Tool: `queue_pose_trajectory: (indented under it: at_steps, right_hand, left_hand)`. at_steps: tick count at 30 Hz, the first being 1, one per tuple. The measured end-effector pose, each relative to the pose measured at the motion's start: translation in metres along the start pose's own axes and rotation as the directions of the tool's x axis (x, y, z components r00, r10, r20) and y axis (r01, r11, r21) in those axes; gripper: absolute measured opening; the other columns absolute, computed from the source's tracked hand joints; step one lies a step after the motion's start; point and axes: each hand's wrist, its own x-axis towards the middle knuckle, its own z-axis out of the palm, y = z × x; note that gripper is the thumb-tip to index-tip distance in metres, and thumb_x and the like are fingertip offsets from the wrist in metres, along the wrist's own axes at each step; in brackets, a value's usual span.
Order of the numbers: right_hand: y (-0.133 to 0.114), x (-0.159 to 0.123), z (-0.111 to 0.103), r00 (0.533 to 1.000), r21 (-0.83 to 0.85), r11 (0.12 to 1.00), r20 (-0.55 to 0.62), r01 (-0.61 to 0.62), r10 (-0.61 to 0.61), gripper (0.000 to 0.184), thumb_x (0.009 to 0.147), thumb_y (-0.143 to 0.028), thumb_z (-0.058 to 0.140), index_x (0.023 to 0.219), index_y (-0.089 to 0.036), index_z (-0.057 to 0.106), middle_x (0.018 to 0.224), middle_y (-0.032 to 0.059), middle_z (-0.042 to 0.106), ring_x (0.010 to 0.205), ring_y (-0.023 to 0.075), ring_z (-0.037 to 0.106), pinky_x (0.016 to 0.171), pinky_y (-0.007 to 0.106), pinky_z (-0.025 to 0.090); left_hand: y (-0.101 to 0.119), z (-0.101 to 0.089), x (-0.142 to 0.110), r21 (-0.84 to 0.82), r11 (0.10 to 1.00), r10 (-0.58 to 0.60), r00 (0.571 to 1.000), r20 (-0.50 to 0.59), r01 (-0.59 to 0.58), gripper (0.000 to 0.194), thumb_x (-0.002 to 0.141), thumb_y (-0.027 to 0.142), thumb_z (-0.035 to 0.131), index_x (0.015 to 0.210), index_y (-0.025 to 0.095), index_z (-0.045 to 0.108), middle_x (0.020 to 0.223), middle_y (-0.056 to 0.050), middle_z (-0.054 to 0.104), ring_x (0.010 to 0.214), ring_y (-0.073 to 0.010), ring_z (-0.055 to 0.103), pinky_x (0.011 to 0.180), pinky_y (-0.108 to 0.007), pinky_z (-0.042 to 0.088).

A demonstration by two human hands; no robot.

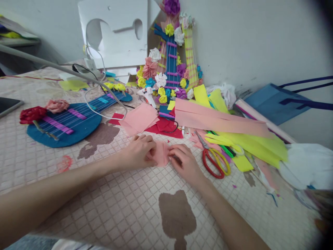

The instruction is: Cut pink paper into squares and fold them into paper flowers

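Grip of the left hand is pinched on the left part of a pink paper sheet, and that of the right hand on its right edge; the sheet lies mid-table. Pink squares lie just beyond, scissors to the right, a blue guitar-shaped craft to the left.
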Motion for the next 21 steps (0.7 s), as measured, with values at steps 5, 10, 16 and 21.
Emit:
queue_pose_trajectory:
  at_steps: [5,10,16,21]
  right_hand:
    - [0.0,0.001,-0.001,1.0,-0.007,1.0,0.006,0.013,-0.013,0.015,0.083,-0.008,0.05,0.089,-0.02,0.058,0.101,0.008,0.061,0.099,0.0227,0.053,0.085,0.042,0.044]
    - [0.001,0.001,-0.002,1.0,-0.013,1.0,0.016,0.02,-0.02,0.015,0.083,-0.009,0.051,0.089,-0.021,0.059,0.101,0.0079,0.061,0.099,0.0226,0.054,0.085,0.042,0.045]
    - [0.002,-0.001,-0.008,0.995,-0.066,0.994,0.058,0.086,-0.083,0.015,0.084,-0.011,0.054,0.094,-0.021,0.059,0.107,0.0083,0.06,0.103,0.0225,0.053,0.088,0.042,0.044]
    - [0.003,-0.002,-0.012,0.979,-0.13,0.973,0.094,0.193,-0.182,0.014,0.087,-0.012,0.053,0.095,-0.021,0.06,0.11,0.0071,0.062,0.106,0.0227,0.052,0.09,0.042,0.043]
  left_hand:
    - [0.004,0.0,-0.002,0.053,0.999,-0.008,1.0,0.002,0.008,0.033,0.063,0.041,0.073,0.08,0.017,0.058,0.095,-0.006,0.057,0.09,-0.0241,0.051,0.083,-0.04,0.035]
    - [-0.009,-0.009,0.003,-0.117,0.992,0.056,0.996,0.069,-0.048,0.017,0.07,0.03,0.067,0.077,0.016,0.059,0.088,-0.004,0.058,0.087,-0.0213,0.053,0.083,-0.037,0.037]
    - [-0.025,-0.022,0.009,-0.318,0.936,0.21,0.965,0.16,-0.151,0.009,0.074,0.018,0.057,0.081,0.014,0.063,0.084,-0.003,0.059,0.076,-0.0145,0.054,0.069,-0.025,0.041]
    - [-0.022,-0.017,0.008,-0.271,0.949,0.194,0.976,0.098,-0.161,0.008,0.074,0.013,0.053,0.076,0.014,0.061,0.08,-0.003,0.058,0.075,-0.014,0.053,0.069,-0.024,0.041]
